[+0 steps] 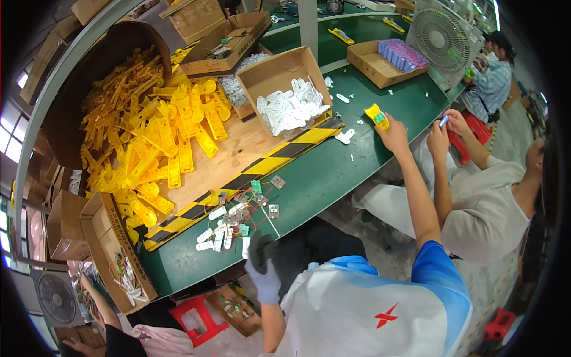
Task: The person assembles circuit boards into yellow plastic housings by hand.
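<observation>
My right hand [394, 135] reaches out over the green table and is closed on the near end of a yellow plastic housing [375, 114]. A small green circuit board [379, 118] shows in that housing. My left hand [263, 273], in a grey glove with dark fingers, is at the table's near edge. Its dark fingertips blend into the dark cloth behind them, so their grip is unclear. Beside it lies a white plastic piece [245, 247], part of a pile of white parts [221, 233] with wired green boards [256, 187] and metal plates [273, 211].
Yellow housings [172, 131] spill from a large carton onto a wooden board edged with striped tape [262, 168]. A carton [248, 77] of white pieces stands behind. A box [360, 58] of purple cells sits near a fan [440, 35]. A co-worker [493, 202] sits at right, another at lower left.
</observation>
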Motion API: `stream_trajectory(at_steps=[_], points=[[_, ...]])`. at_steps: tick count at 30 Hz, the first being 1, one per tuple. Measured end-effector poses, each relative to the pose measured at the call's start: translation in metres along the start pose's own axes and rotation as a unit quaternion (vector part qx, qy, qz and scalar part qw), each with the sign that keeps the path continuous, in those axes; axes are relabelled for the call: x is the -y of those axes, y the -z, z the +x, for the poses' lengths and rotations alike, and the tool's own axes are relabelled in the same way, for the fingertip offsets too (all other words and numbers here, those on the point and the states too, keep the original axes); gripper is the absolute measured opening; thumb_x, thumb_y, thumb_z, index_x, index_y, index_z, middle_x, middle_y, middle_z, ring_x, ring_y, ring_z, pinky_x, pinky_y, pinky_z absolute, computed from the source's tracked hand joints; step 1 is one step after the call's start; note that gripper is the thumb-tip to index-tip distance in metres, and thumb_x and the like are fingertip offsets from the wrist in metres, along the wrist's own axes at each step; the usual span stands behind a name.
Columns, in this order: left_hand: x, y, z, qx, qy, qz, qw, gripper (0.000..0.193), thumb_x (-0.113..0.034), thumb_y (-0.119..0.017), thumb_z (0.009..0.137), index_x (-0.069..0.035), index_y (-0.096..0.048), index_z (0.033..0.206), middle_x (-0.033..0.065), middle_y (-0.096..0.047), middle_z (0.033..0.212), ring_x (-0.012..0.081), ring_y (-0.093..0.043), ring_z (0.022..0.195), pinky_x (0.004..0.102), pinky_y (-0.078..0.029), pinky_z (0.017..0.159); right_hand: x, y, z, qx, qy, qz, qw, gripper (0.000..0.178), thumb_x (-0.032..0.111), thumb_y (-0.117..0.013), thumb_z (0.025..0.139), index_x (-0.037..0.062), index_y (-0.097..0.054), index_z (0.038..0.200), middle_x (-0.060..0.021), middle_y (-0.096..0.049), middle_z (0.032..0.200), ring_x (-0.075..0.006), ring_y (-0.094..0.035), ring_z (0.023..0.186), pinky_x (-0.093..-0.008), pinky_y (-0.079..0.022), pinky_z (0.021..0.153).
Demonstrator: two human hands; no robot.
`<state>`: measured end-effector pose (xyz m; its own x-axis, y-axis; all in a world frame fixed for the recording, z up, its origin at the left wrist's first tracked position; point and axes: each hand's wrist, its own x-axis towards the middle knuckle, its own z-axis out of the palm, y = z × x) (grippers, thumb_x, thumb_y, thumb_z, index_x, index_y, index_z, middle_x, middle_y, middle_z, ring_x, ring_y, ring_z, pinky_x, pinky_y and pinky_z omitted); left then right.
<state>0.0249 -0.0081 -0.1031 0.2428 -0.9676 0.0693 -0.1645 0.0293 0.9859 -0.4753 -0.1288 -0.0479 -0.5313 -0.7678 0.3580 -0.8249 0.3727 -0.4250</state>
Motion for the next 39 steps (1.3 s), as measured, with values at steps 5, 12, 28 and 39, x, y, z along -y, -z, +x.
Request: stream_trajectory(at_steps=[5, 12, 28, 39], points=[[-0.039, 0.031, 0.025, -0.024, -0.018, -0.064, 0.997, 0.038, 0.010, -0.046, 0.087, 0.008, -0.054, 0.124, 0.0162, -0.064, 0.111, 0.0203, -0.063, 0.098, 0.0309, -0.049, 0.090, 0.030, -0.014, -0.001, -0.103, 0.105, -0.016, 0.989, 0.044, 0.024, -0.070, 0.082, 0.0026, -0.062, 0.120, -0.0191, -0.062, 0.115, -0.0377, -0.055, 0.108, -0.0425, -0.044, 0.096], [-0.037, 0.050, 0.039, -0.061, -0.110, 0.052, 0.991, 0.028, 0.001, -0.058, 0.085, 0.007, -0.060, 0.112, 0.0156, -0.066, 0.106, 0.0249, -0.064, 0.098, 0.0331, -0.049, 0.088, 0.075, -0.039, -0.022, -0.019, 0.262, 0.066, 0.963, 0.024, 0.007, -0.068, 0.078, 0.0079, -0.069, 0.101, -0.0112, -0.062, 0.112, -0.0324, -0.055, 0.108, -0.0405, -0.045, 0.094], [-0.059, 0.031, 0.068, 0.081, -0.276, 0.371, 0.883, 0.075, -0.020, -0.075, 0.075, -0.012, -0.042, 0.142, 0.0177, -0.041, 0.142, 0.0420, -0.034, 0.133, 0.0527, -0.030, 0.109, 0.247, -0.036, -0.192, 0.182, 0.295, 0.272, 0.898, 0.034, 0.025, -0.075, 0.076, 0.0071, -0.067, 0.104, -0.0098, -0.063, 0.097, -0.0297, -0.059, 0.096, -0.0403, -0.048, 0.085], [-0.027, 0.012, 0.078, 0.110, -0.266, 0.435, 0.853, 0.074, -0.022, -0.075, 0.078, -0.015, -0.042, 0.144, 0.0178, -0.040, 0.144, 0.0402, -0.033, 0.134, 0.0530, -0.029, 0.110, 0.178, 0.001, -0.161, 0.275, 0.251, 0.290, 0.881, 0.031, 0.014, -0.073, 0.068, 0.0053, -0.065, 0.097, -0.0087, -0.061, 0.090, -0.0271, -0.057, 0.090, -0.0374, -0.048, 0.081]])
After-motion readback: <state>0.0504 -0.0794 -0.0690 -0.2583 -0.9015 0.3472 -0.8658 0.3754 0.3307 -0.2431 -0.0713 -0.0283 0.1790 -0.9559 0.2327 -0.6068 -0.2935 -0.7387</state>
